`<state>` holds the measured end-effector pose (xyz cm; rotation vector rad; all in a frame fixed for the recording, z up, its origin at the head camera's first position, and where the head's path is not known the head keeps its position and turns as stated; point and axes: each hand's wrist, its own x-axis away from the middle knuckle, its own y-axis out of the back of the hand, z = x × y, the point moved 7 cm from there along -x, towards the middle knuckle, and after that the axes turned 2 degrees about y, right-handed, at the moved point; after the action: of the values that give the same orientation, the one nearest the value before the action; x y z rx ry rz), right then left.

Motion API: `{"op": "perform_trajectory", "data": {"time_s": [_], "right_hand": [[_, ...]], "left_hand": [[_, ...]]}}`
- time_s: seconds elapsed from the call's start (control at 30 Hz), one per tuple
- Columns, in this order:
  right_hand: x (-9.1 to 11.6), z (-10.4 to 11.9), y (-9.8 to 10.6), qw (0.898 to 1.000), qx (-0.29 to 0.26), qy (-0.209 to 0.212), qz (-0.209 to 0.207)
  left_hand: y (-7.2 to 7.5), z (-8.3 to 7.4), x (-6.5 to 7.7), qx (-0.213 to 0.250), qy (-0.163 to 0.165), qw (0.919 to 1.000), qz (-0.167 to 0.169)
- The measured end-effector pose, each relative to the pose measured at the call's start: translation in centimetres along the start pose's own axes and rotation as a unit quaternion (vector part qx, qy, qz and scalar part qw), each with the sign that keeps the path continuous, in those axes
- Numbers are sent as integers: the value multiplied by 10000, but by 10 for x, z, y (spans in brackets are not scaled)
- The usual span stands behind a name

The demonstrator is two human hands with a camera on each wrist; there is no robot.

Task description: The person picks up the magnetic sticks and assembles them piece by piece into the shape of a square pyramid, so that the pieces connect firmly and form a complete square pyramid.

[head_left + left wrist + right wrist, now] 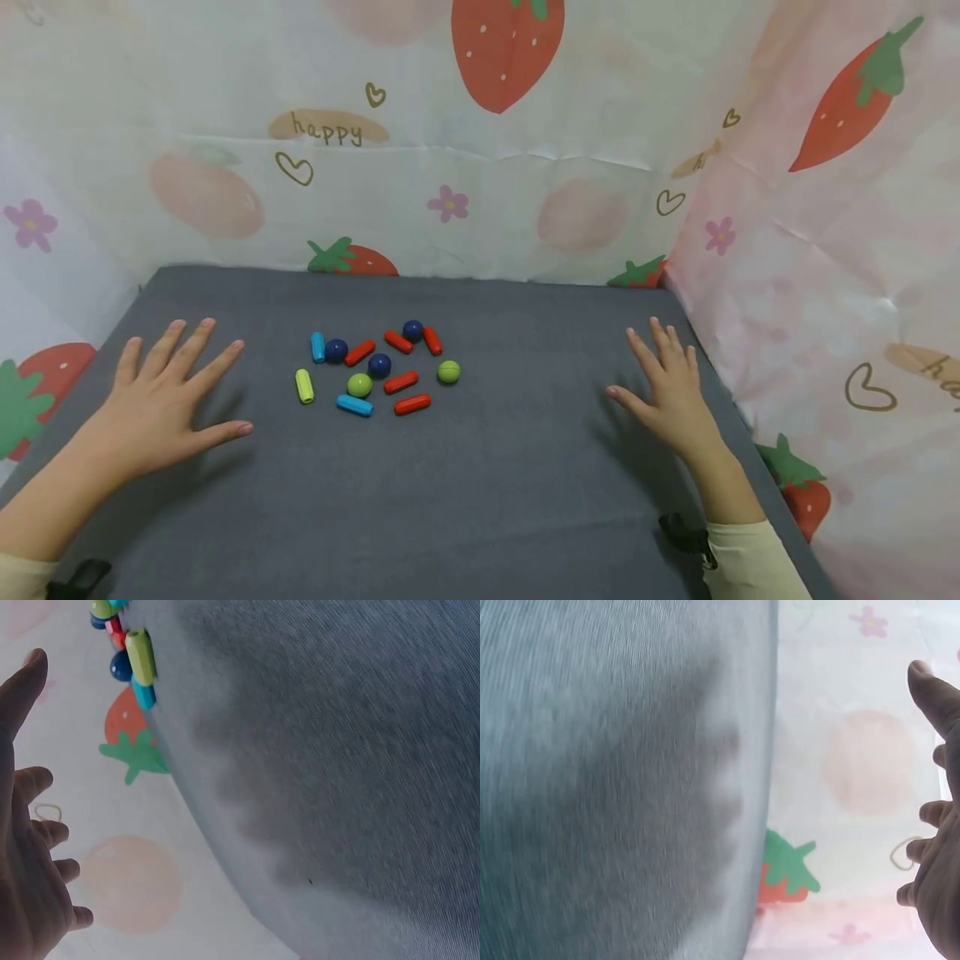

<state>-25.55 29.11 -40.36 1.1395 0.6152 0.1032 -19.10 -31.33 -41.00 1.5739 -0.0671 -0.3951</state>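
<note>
My left hand hovers over the left part of the grey table, fingers spread and holding nothing. Over the right part is my right hand, its fingers also spread and the palm bare. Between them, nearer the left hand, lies a loose group of small beads. A yellow-green cylinder bead is closest to the left fingers. Two light blue cylinders, several red cylinders, three navy round beads and two green round beads make up the rest. In the left wrist view, a yellow-green bead shows past the thumb.
A grey cloth covers the tabletop. Behind it hangs a pale curtain printed with strawberries, and a pinkish one borders the right side. Dark straps sit at both wrists, by the light sleeves.
</note>
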Motion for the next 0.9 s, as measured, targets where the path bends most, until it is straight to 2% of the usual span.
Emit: {"op": "perform_trajectory", "data": {"time_s": [0.2,0.33,0.53,0.7,0.9], "right_hand": [[-3,11,-7,9989,-460,-4,-31],[-8,17,-12,9968,-765,38,-225],[-15,29,-16,9913,-1242,101,-424],[-23,38,-20,9882,-1493,93,-325],[-35,48,-26,9853,-1701,145,-22]], "left_hand": [[0,-15,-7,520,-62,9986,-71],[-1,-26,-14,797,-174,9964,-214],[-2,-44,-21,1053,-168,9942,-153],[0,-62,-29,1171,-76,9929,-178],[-1,-83,-40,1467,-180,9890,-106]]}}
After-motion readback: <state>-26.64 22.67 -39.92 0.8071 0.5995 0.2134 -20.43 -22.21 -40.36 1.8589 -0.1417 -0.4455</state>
